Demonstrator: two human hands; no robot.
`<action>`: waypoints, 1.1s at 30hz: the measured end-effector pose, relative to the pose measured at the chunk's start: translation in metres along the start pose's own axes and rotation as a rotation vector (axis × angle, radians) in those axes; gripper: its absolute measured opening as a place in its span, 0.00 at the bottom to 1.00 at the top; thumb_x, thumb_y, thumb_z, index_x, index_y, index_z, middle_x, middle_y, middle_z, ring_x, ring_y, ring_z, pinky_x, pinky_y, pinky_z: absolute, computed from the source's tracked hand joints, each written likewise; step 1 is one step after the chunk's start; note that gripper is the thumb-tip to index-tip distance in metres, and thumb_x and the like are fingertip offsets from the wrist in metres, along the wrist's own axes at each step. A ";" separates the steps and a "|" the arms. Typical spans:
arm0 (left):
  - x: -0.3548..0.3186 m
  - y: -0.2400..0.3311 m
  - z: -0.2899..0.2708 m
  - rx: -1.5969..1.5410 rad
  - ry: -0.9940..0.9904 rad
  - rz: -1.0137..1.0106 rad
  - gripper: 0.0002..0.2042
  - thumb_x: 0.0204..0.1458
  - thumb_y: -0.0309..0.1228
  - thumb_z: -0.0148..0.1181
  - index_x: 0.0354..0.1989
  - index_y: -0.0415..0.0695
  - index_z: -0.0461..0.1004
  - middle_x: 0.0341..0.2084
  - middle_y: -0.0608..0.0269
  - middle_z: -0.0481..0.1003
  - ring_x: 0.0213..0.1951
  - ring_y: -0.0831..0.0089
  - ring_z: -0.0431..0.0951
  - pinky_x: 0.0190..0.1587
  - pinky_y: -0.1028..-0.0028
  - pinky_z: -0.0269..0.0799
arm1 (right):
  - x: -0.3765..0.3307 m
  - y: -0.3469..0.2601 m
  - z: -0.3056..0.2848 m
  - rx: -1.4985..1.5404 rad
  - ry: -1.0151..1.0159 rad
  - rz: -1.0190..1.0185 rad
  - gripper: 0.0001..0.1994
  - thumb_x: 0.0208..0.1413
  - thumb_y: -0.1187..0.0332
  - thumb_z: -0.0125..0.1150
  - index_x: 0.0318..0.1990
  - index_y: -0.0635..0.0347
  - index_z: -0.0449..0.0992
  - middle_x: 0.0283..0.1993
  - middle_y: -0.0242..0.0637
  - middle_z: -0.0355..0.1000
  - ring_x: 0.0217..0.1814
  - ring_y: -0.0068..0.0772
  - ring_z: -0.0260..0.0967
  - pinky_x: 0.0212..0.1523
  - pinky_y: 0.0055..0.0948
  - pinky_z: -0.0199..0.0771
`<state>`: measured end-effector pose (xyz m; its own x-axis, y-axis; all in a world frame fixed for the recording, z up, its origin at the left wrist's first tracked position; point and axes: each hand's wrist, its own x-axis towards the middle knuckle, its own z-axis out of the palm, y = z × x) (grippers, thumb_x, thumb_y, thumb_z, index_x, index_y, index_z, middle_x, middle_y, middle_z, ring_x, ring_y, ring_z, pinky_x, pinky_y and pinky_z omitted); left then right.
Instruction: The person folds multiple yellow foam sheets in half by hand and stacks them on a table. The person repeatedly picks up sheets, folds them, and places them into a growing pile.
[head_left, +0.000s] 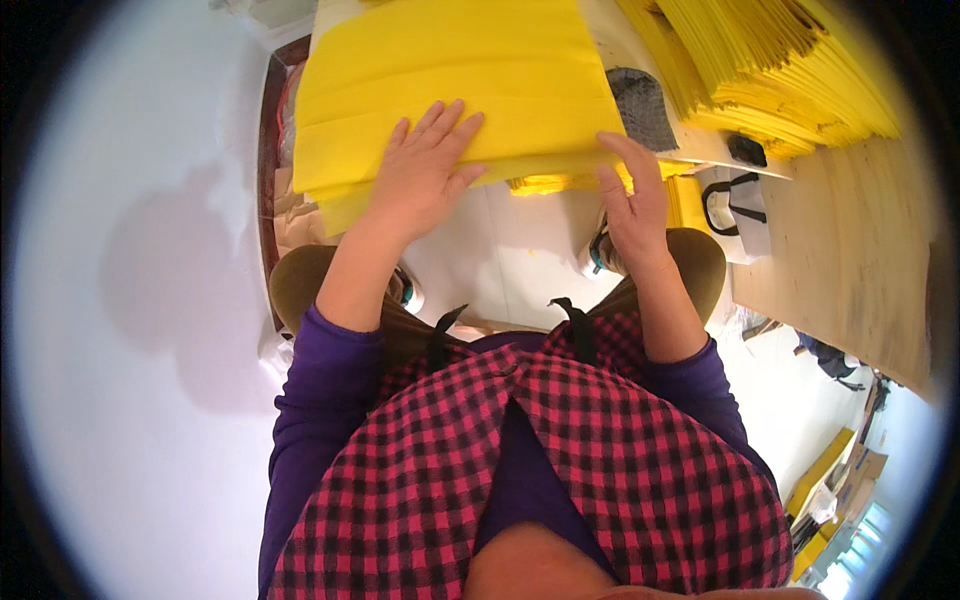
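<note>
A wide sheet of yellow fabric [480,75] lies spread over the table before me, lightly creased, its near edge hanging a little over the front. My left hand [425,170] rests on it near that edge, fingers spread, holding nothing. At the near right corner of the fabric is my right hand [635,195], thumb and forefinger apart and curved around a gap. Its other fingers are partly hidden, and nothing shows in its grasp. Just right of the fabric lies a dark grey textured piece of cloth [642,108].
Tall stacks of folded yellow fabric [790,75] stand at the far right. Near them sit a small black object [746,150] and a white bag with black handles [735,215]. A wooden panel [850,240] borders the right side; a white wall [140,300] rises at left.
</note>
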<state>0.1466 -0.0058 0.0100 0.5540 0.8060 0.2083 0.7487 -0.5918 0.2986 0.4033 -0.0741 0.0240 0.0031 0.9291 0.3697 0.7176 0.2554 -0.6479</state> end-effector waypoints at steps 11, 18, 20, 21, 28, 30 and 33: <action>0.002 -0.003 0.002 -0.066 0.053 -0.013 0.26 0.57 0.42 0.49 0.63 0.49 0.59 0.64 0.58 0.57 0.66 0.60 0.54 0.66 0.55 0.45 | -0.006 -0.002 0.002 1.293 0.074 0.784 0.22 0.64 0.67 0.45 0.58 0.76 0.56 0.57 0.57 0.63 0.59 0.47 0.64 0.60 0.36 0.66; 0.005 -0.005 0.003 -0.045 0.066 0.003 0.25 0.57 0.41 0.49 0.63 0.48 0.60 0.63 0.57 0.59 0.65 0.59 0.55 0.65 0.55 0.48 | 0.004 0.010 0.006 1.384 0.135 0.780 0.15 0.64 0.68 0.44 0.52 0.71 0.63 0.52 0.52 0.67 0.56 0.43 0.67 0.57 0.35 0.68; 0.005 -0.005 0.002 -0.042 0.083 0.007 0.25 0.57 0.41 0.48 0.62 0.48 0.60 0.63 0.57 0.59 0.65 0.59 0.55 0.65 0.55 0.48 | 0.009 0.015 0.007 1.389 0.150 0.785 0.14 0.63 0.68 0.45 0.50 0.70 0.66 0.50 0.49 0.69 0.54 0.41 0.68 0.55 0.34 0.69; 0.005 -0.005 0.002 -0.039 0.079 0.003 0.25 0.57 0.41 0.48 0.62 0.48 0.60 0.63 0.57 0.60 0.65 0.59 0.56 0.65 0.56 0.48 | 0.012 0.017 0.007 1.340 0.130 0.783 0.13 0.63 0.67 0.47 0.49 0.69 0.67 0.48 0.48 0.70 0.52 0.39 0.69 0.52 0.32 0.71; 0.004 -0.001 -0.003 -0.034 0.095 -0.012 0.24 0.57 0.41 0.48 0.62 0.48 0.60 0.62 0.57 0.60 0.65 0.60 0.55 0.66 0.56 0.47 | 0.032 0.033 -0.001 1.033 0.036 0.828 0.09 0.59 0.65 0.56 0.37 0.61 0.71 0.35 0.38 0.74 0.36 0.29 0.74 0.36 0.23 0.77; 0.004 0.002 -0.005 -0.005 0.107 -0.009 0.24 0.57 0.40 0.48 0.62 0.49 0.60 0.63 0.59 0.59 0.65 0.61 0.55 0.66 0.56 0.46 | 0.035 0.035 -0.002 0.956 0.019 0.843 0.08 0.58 0.64 0.57 0.34 0.59 0.71 0.33 0.37 0.74 0.34 0.28 0.75 0.33 0.22 0.77; 0.003 0.010 -0.007 0.093 0.116 0.045 0.24 0.57 0.40 0.49 0.63 0.51 0.60 0.64 0.62 0.58 0.66 0.63 0.54 0.67 0.56 0.44 | 0.039 0.037 -0.003 0.862 -0.006 0.835 0.09 0.58 0.64 0.58 0.32 0.58 0.70 0.32 0.37 0.75 0.32 0.27 0.75 0.30 0.21 0.77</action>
<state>0.1535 -0.0092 0.0198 0.5461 0.7712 0.3273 0.7576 -0.6213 0.2001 0.4319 -0.0291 0.0170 0.2406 0.8937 -0.3786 -0.2072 -0.3338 -0.9196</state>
